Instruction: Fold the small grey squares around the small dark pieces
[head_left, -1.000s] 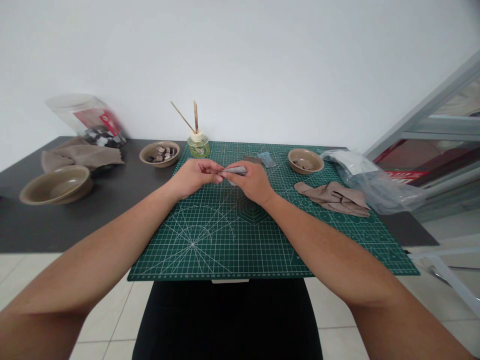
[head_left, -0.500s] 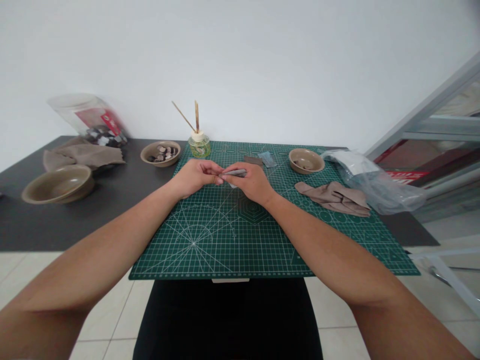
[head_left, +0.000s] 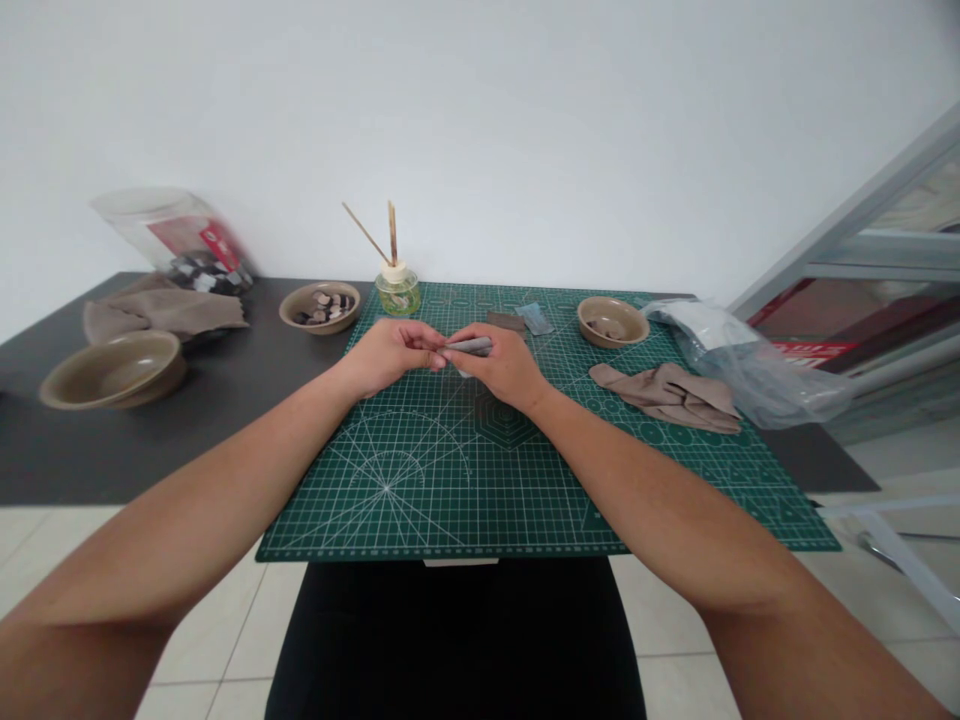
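Both my hands meet over the far middle of the green cutting mat [head_left: 420, 480]. My left hand [head_left: 390, 355] and my right hand [head_left: 504, 366] are closed, pinching a small flat grey piece [head_left: 471, 346] between their fingertips, held just above the mat. What the piece is made of I cannot tell. Behind my right hand lie a small brown scrap [head_left: 505, 321] and a small bluish scrap [head_left: 535, 318] on the mat.
A reed diffuser bottle [head_left: 397, 288] stands at the mat's far edge. Tan bowls sit at the far left [head_left: 112, 368], centre left with small pieces [head_left: 320, 306] and right [head_left: 611, 321]. Folded tan cloth [head_left: 671, 395], a clear plastic bag [head_left: 739, 360] and a tipped jar [head_left: 176, 240] lie around.
The grey piece has turned slightly flatter between my fingers; both hands stay in nearly the same place.
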